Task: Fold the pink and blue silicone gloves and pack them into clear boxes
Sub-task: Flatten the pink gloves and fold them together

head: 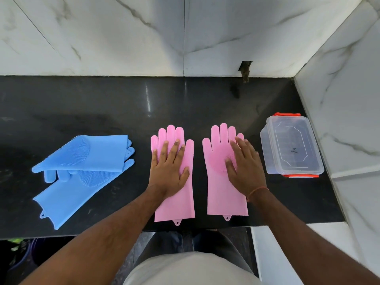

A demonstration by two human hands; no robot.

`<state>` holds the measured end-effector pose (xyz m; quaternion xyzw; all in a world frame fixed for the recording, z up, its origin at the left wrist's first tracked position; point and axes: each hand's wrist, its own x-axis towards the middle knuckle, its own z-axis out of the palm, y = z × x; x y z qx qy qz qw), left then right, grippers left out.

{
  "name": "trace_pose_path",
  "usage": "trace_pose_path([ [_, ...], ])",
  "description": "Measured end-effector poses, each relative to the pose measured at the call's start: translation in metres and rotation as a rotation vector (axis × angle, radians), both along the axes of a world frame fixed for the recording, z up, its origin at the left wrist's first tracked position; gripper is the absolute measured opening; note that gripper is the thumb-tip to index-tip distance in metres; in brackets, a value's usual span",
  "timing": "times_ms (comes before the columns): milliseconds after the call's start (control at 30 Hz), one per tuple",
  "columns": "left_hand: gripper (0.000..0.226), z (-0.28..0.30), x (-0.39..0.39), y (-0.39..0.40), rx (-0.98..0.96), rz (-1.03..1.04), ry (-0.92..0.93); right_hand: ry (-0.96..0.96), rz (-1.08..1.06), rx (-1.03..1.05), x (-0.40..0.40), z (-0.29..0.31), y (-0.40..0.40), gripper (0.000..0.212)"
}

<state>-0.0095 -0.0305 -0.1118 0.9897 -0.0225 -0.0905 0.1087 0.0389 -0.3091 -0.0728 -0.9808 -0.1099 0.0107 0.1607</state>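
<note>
Head view: left hand (167,167) and right hand (244,164) press flat, fingers straight, on two pink gloves (174,194) lying lengthwise, cuffs toward the person.

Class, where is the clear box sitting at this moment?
In the head view the clear box stands at the right end of the black counter, beside the marble side wall, just right of the right hand.

black stone counter (123,103), white marble walls (102,33)
</note>
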Motion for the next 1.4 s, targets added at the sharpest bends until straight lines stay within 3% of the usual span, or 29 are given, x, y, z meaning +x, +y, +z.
trace_pose_path([
  [267,0.082,-0.006,0.000,0.002,-0.002,-0.016,-0.029,0.031,0.203,-0.239,0.039,-0.033,0.041,0.068],
  [1033,0.083,-0.009,0.008,-0.002,0.009,-0.017,-0.026,0.024,0.141,-0.214,0.029,-0.041,0.060,0.066],
  [1300,0.085,0.000,0.009,-0.005,0.019,-0.021,0.033,0.094,-0.119,-0.029,-0.006,-0.009,0.043,0.063],
  [1400,0.080,0.012,0.012,-0.021,-0.038,-0.055,-0.050,0.137,-0.227,-0.020,-0.043,0.002,0.023,0.062],
])
